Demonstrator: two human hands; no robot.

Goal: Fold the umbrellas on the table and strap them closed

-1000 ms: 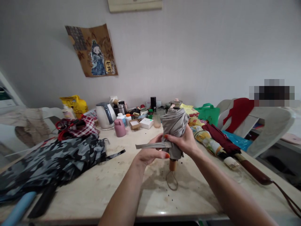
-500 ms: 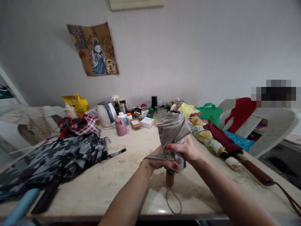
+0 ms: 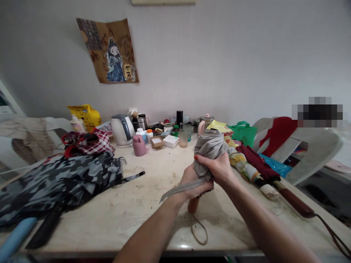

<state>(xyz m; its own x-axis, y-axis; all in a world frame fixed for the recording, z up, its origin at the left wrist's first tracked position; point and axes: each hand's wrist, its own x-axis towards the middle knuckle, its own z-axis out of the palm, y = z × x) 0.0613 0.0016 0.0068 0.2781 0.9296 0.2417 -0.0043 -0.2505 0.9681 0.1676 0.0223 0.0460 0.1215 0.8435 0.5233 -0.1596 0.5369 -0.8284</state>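
Note:
A grey folding umbrella (image 3: 210, 146) with its canopy wrapped close around the shaft is held between my two hands above the table. My left hand (image 3: 192, 182) grips the lower canopy, and a loose grey strap (image 3: 175, 190) lies across it, its end hanging free to the left. Higher up, my right hand (image 3: 219, 166) is closed around the canopy's right side, thumb pressed on the front folds. Below both hands the brown handle (image 3: 193, 205) points down, with a cord loop (image 3: 201, 233) hanging onto the tabletop.
Camouflage umbrella (image 3: 82, 175) and plaid cloth (image 3: 95, 142) lie left on the table (image 3: 153, 219). To the right are a floral umbrella (image 3: 241, 164) and a maroon umbrella (image 3: 257, 160). A kettle (image 3: 122, 129), pink jug (image 3: 139, 146) and cup (image 3: 183, 138) stand behind.
The canopy has been twisted and now sits tighter and smoother around the shaft. Its handle has tilted to the left. The strap's end has swung out left across my left wrist.

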